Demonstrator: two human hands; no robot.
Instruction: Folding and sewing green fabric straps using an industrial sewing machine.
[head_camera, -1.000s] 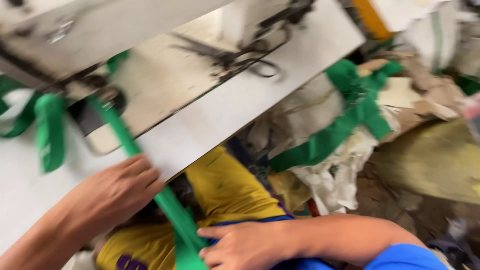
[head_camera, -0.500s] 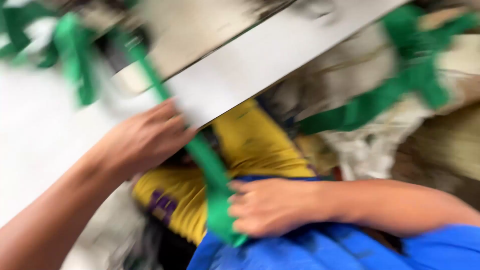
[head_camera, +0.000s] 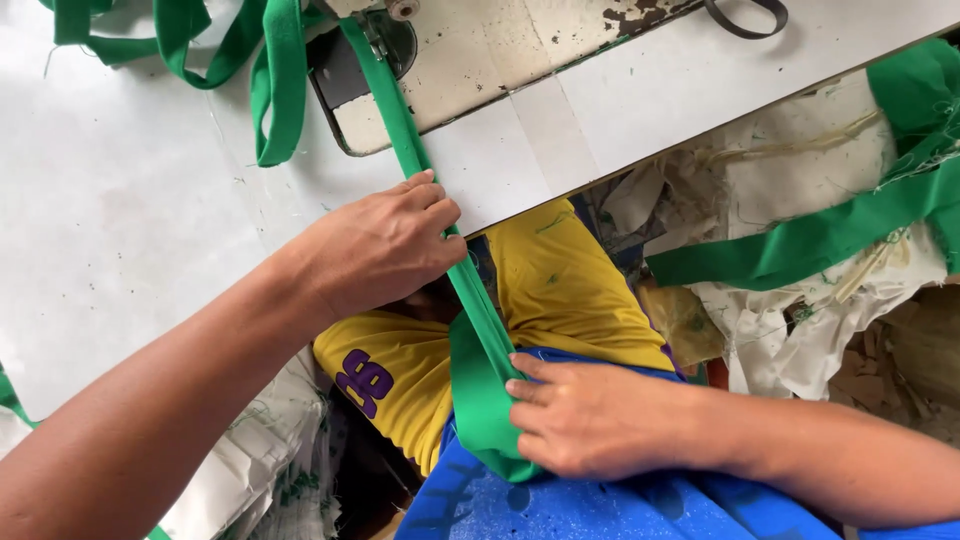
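A long green fabric strip (head_camera: 470, 300) runs from the sewing machine's needle area at the top down over the table edge to my lap. My left hand (head_camera: 375, 250) rests on the strip at the white table's (head_camera: 130, 220) front edge, fingers closed over it. My right hand (head_camera: 590, 415) lies lower, pinching the strip's wider folded end against blue cloth (head_camera: 560, 505). Between my hands lies yellow cloth (head_camera: 560, 290) with a purple print.
The sewing machine's worn cream bed (head_camera: 500, 50) sits at the top. More green strip loops (head_camera: 270, 70) hang at the upper left. To the right lie another green band (head_camera: 820, 235), white rags (head_camera: 800, 340) and scraps on the floor.
The view has shifted up and steadied. Both hands have stayed on the green strip, with the left hand now at the table edge and the right hand a little lower.
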